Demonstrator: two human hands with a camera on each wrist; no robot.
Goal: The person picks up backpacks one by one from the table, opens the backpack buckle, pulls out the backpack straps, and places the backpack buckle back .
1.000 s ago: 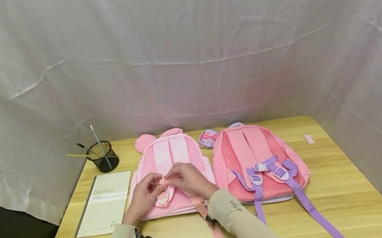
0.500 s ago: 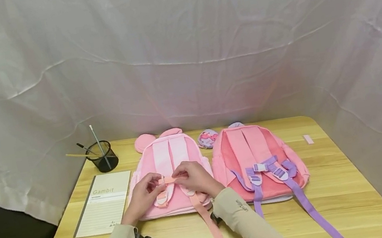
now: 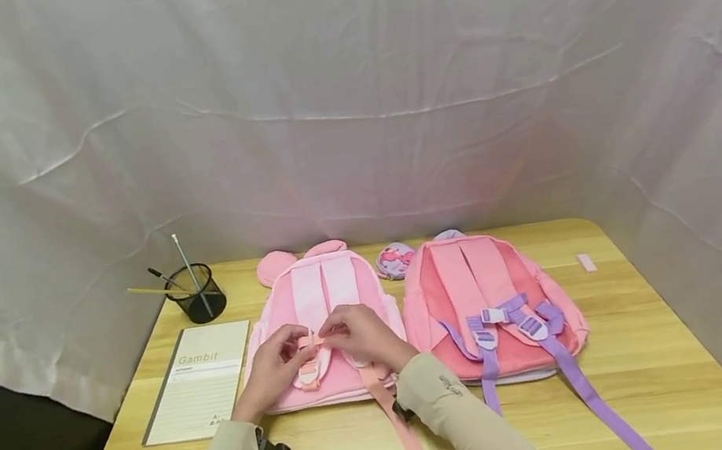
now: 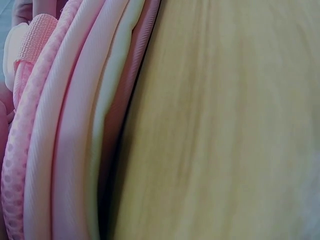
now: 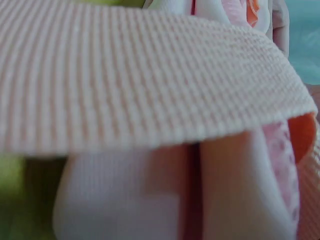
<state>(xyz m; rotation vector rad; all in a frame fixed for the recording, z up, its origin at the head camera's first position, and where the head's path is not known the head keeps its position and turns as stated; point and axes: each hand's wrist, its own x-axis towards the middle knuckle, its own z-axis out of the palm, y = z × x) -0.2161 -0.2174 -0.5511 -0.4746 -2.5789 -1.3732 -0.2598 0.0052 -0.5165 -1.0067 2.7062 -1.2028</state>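
A light pink backpack (image 3: 360,390) lies back side up on the wooden table. Over its shoulder straps, both hands work at a short peach chest strap (image 3: 309,340). The left hand (image 3: 272,369) pinches the strap's left end between thumb and fingers. From the other side, the right hand (image 3: 367,338) pinches it, thumb and fingers bent together. A white strap adjuster (image 3: 308,375) sits just below the hands. One long peach webbing strap (image 3: 395,420) hangs past the bag's front edge and fills much of the right wrist view. Fingertips partly hide the chest strap's ends.
Right beside lies a coral pink backpack (image 3: 530,272) with purple straps (image 3: 595,405) and a white buckle (image 3: 494,316). A small round pouch (image 3: 395,260) sits behind, between the bags. Left are a notebook (image 3: 197,384) and a black mesh pen holder (image 3: 205,303). A small pink piece (image 3: 586,263) lies far right.
The right hand has gone slightly right, baring more of the peach strap half a second ago, then come back a little left. The left hand has stayed nearly still on the strap's left end.
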